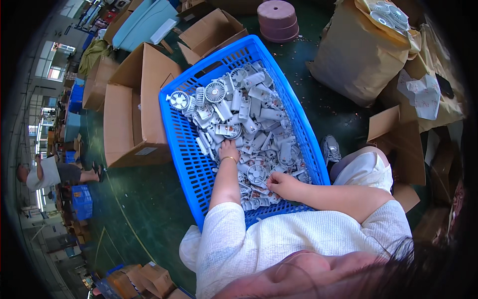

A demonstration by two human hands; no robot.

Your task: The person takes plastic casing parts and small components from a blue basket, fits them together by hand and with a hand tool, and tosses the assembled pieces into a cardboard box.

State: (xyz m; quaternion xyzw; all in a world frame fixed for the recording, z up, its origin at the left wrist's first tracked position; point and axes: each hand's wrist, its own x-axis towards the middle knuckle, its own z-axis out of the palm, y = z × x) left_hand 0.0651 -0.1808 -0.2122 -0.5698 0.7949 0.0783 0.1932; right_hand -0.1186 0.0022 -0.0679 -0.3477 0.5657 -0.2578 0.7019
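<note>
A big blue plastic basket in front of me holds a heap of white and grey handheld fan parts. Some pieces show round grilles or blades, others are plain handle shells. Deep in the middle of the heap is my left hand, a gold bangle at its wrist, its fingers bent down among the parts just below a round fan head. What it grips is hidden. My right hand hovers at the near right part of the heap, thumb and fingers pinched together beside a round fan grille.
Open cardboard boxes stand left of the basket, and another is behind it. A pinkish round stool is at the back. To the right, a large brown paper sack has fan grilles on top. A person is far left.
</note>
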